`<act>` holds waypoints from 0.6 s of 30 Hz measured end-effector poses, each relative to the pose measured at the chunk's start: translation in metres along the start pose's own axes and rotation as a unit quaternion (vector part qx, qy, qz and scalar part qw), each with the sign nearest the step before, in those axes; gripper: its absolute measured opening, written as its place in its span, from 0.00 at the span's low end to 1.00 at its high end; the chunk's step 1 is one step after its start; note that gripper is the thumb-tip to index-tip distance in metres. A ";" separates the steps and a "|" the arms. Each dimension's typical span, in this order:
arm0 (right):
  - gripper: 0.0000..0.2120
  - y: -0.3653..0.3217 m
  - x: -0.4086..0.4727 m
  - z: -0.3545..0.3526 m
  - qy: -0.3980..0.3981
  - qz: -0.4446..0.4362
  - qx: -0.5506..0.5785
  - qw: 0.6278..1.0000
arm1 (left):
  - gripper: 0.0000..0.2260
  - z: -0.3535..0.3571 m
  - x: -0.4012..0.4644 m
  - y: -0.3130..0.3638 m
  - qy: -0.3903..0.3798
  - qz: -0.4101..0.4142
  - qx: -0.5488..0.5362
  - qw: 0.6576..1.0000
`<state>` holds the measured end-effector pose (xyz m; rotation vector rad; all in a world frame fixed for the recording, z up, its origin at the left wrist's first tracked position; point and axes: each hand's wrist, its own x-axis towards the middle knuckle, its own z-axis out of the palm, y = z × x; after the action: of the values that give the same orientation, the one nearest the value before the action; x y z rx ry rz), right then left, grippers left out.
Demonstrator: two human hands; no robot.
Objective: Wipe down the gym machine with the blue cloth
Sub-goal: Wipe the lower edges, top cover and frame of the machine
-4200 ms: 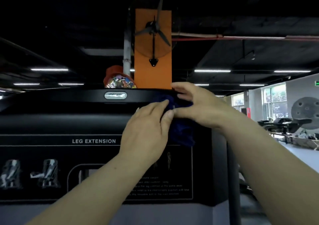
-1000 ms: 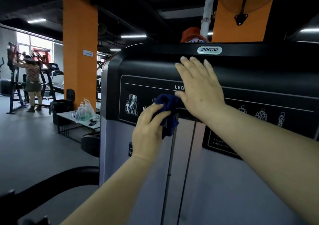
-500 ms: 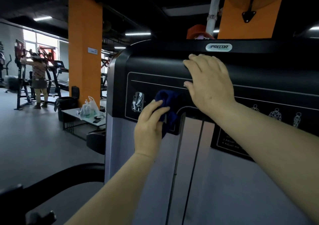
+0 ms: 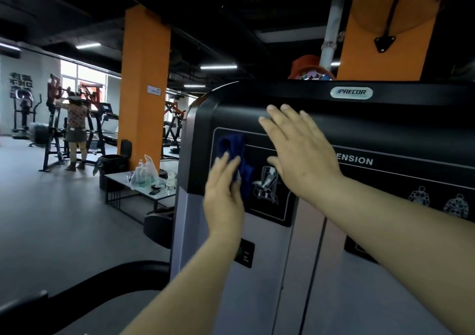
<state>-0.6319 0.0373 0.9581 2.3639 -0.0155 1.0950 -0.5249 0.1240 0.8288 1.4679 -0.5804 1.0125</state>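
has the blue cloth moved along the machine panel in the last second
Yes. The blue cloth under the left hand has slid left across the black panel, from beside the grey slot to near the panel's left edge, left of the seat diagram.

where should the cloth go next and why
Probably a short stroke right, over the seated-figure diagram. The left hand presses the blue cloth at the black panel's left end, so the unwiped run lies rightward. The right hand, flat on the panel, would have to shift first.
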 end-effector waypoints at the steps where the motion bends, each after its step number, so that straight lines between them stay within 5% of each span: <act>1: 0.36 -0.005 0.004 0.001 -0.015 -0.007 -0.001 1.000 | 0.24 0.001 -0.019 -0.004 -0.013 0.021 0.004 1.000; 5: 0.39 -0.019 0.024 0.004 -0.052 -0.004 0.001 0.999 | 0.29 -0.003 -0.039 -0.034 -0.037 0.074 0.015 0.996; 10: 0.44 -0.017 0.047 0.003 -0.048 0.055 0.001 0.997 | 0.21 0.002 -0.012 -0.028 0.057 -0.081 0.010 0.995; 18: 0.44 -0.017 0.046 0.005 -0.044 0.049 -0.007 0.998 | 0.31 0.007 0.007 -0.039 0.079 -0.094 0.087 0.989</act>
<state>-0.5937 0.0591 0.9810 2.4188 -0.1711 1.0306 -0.4869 0.1253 0.8143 1.5464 -0.2406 1.0384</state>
